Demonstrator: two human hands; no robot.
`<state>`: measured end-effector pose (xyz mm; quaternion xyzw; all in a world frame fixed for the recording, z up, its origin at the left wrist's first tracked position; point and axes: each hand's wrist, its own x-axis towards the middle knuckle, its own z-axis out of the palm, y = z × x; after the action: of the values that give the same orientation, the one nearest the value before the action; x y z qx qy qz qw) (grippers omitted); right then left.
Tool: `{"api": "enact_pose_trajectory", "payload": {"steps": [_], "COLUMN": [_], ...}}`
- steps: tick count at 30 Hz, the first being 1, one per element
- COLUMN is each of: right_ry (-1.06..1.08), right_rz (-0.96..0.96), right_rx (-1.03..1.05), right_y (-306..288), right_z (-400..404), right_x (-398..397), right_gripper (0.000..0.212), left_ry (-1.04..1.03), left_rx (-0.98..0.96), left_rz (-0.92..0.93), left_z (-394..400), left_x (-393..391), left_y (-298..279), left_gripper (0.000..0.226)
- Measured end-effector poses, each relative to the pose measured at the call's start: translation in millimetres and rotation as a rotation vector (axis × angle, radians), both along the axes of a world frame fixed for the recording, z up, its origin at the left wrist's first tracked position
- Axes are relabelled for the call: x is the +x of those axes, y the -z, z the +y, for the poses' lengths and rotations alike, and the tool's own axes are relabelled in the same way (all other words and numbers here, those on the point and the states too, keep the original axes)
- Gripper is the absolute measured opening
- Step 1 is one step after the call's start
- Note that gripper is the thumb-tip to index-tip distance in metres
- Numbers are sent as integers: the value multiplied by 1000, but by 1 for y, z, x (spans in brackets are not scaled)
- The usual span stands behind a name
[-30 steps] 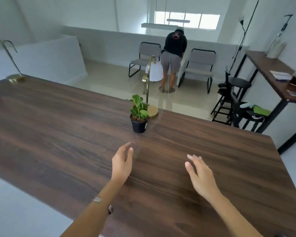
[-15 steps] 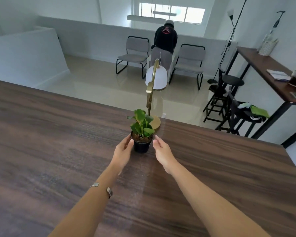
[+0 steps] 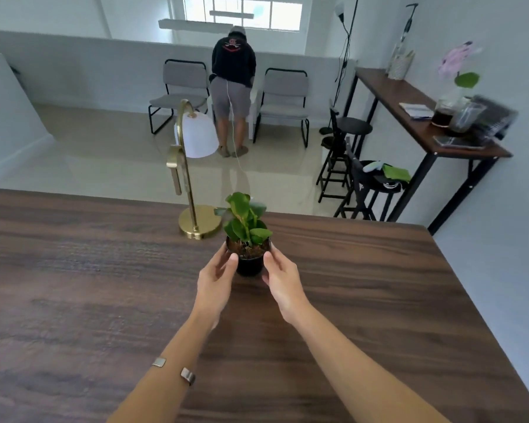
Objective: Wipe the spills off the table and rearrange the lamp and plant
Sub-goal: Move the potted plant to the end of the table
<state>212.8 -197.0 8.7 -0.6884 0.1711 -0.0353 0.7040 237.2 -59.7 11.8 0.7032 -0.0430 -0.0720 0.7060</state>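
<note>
One camera sits on the person's head. It looks forward and down, close over the brown table (image 3: 104,285), maybe tipped a little, toward the far room.

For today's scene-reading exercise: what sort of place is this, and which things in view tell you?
Probably a home or studio living area: a wooden table holding a brass lamp and potted plant, padded chairs against a half wall, and a side table with stools.

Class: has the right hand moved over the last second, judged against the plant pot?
Yes. The right hand has closed in leftward and forward onto the pot, now touching its right side.
</note>
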Motion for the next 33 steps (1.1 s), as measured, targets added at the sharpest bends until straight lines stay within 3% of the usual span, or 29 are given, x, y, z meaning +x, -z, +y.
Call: {"api": "enact_pose_trajectory", "payload": {"steps": [6,9,17,25,33], "right_ry": [208,316,405,451,511], "right_rz": [-6,3,9,59,68], "right_rx": [-57,-60,-54,51,56], "right_y": [-14,-18,-9,15,24], "right_z": [-126,-200,-348,-408,-404], "right_x": [-31,-47,-51,-25,-23], "right_gripper": [44,36,35,37,40], "left_ry": [168,279,426,452,528], "left_rx": [8,20,46,95,228], "left_rz": [-2,-2,98,128,72], "left_z": [-138,-215,-366,-431,-425], "left_x": [-7,-10,-2,25,22], "left_y": [-16,-17,-10,15,9], "left_gripper": [49,50,47,46,58]}}
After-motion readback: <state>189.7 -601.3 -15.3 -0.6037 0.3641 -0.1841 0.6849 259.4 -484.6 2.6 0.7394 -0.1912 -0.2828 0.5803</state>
